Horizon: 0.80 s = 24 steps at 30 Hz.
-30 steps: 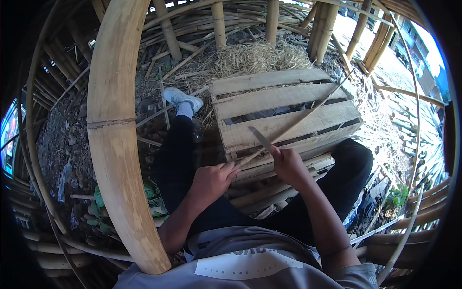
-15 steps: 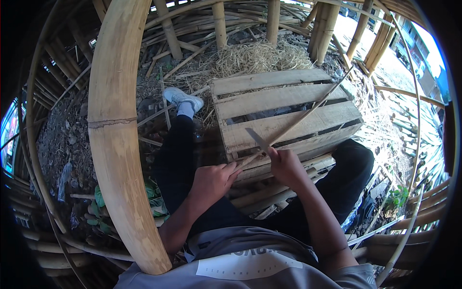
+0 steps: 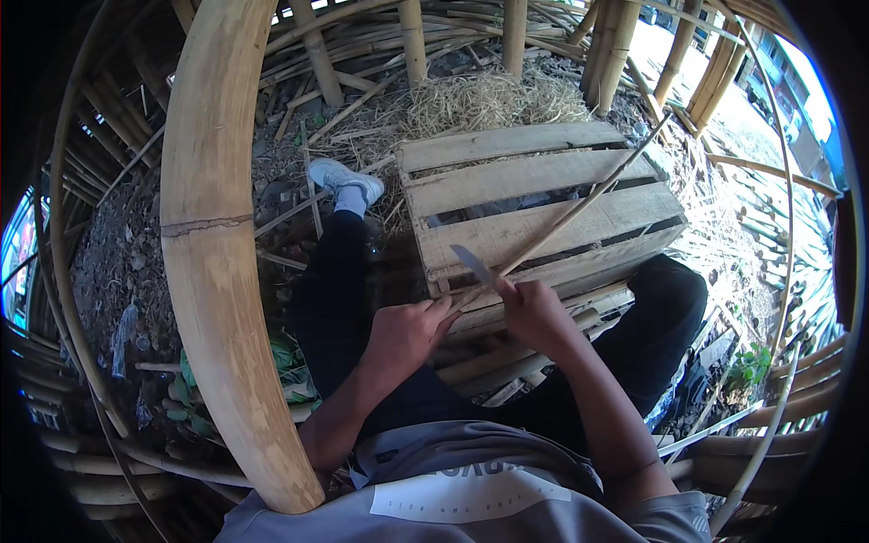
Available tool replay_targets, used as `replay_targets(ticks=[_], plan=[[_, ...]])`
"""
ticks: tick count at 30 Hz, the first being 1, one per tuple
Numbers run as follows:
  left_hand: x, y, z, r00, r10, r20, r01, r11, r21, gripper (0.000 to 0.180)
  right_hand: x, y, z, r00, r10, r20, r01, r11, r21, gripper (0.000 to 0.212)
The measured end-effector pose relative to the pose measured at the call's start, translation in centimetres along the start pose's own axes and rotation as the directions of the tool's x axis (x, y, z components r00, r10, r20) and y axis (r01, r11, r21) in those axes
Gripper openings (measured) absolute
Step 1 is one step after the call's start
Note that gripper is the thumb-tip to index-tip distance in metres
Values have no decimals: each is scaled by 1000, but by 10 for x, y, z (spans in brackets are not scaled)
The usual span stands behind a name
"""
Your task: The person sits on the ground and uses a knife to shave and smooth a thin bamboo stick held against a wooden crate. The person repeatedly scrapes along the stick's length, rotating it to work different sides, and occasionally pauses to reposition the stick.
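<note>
My right hand [image 3: 534, 312] is closed round the handle of a knife [image 3: 472, 264], whose blade points up and to the left. The blade lies against a long, thin bamboo strip [image 3: 579, 206] that slants from my left hand up to the far right. My left hand [image 3: 409, 333] grips the strip's near end, with thumb and fingers pressed together on it. Under the strip is a slatted wooden crate [image 3: 543, 172] between my legs. My fingers hide the knife's handle and the strip's near end in part.
A thick bamboo pole [image 3: 213, 226] rises close on my left. Dry straw [image 3: 489, 104] lies behind the crate. Upright bamboo posts [image 3: 415, 45] stand farther back. Cut bamboo pieces [image 3: 787, 244] cover the ground at right. Green leaves [image 3: 290, 366] grow beside the pole.
The knife and my right hand have shifted slightly to the left along the strip. My left hand has moved a little right, still holding the strip.
</note>
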State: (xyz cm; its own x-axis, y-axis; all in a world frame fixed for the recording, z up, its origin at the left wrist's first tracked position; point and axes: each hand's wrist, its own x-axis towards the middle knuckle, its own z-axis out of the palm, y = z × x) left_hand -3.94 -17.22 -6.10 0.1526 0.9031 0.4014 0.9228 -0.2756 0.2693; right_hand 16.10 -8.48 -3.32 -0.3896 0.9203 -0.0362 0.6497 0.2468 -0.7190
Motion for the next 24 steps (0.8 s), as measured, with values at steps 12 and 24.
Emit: replay_targets(ticks=[12,24], plan=[[1,2,2,999,-54,6,54,996,-77,24,-5,3,20,989,-20,-148,31,997,69,51],[-2,6,0,995,-98,-25,93,984,-152,22,0,9,-17,958,-84,-274,122,985,123,47]])
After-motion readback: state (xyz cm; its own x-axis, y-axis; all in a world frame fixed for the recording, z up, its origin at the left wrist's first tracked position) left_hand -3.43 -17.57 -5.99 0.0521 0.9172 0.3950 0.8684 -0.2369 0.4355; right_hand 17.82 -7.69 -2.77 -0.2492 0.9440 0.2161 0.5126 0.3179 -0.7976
